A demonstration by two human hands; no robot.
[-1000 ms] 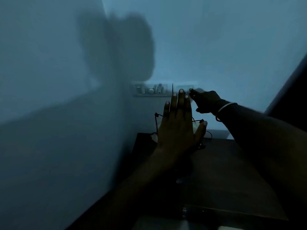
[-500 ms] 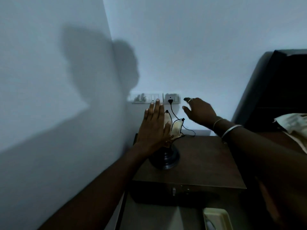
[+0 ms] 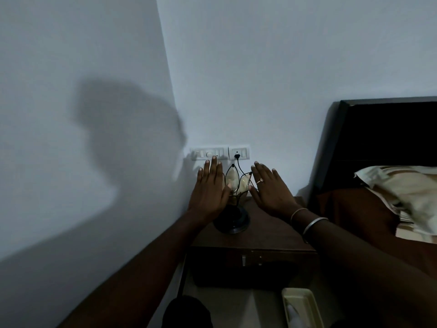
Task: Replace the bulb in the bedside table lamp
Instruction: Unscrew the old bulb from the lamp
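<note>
Two hands are reaching in over one small lamp [image 3: 233, 197]. The left hand [image 3: 209, 188] is lying flat with fingers straight and together, its thumb edge seeming to touch the lamp's petal-shaped shade; the right hand [image 3: 272, 188] is likewise spread flat just beside the shade on the other side. Neither grip is closing on anything: both palms are facing down and holding nothing. The right hand is wearing one ring [image 3: 259, 181], and two bangles [image 3: 307, 217] are circling its wrist.

The lamp is standing on the back left part of a dark wooden worktop [image 3: 267, 235], near the wall, on a round dark base. Whether a bulb is sitting inside the shade cannot be made out, as the petals and the dim light are hiding it. One black cord [image 3: 240, 165] is running from the lamp up to a plug in the wall socket [image 3: 238, 153]; beside that socket sits one switch plate [image 3: 208, 153], its switches too blurred to count.

One drawer front is showing below the worktop. A pale tray [image 3: 302, 308] is being cut off by the lower edge, and a dark rounded shape near it is too dim to identify. On the right, one dark headboard [image 3: 378, 138] and one pillow [image 3: 402, 195] are partly leaving the frame. The walls are plain and pale, meeting in a corner, with a large shadow [image 3: 127, 138] falling across the left one.
</note>
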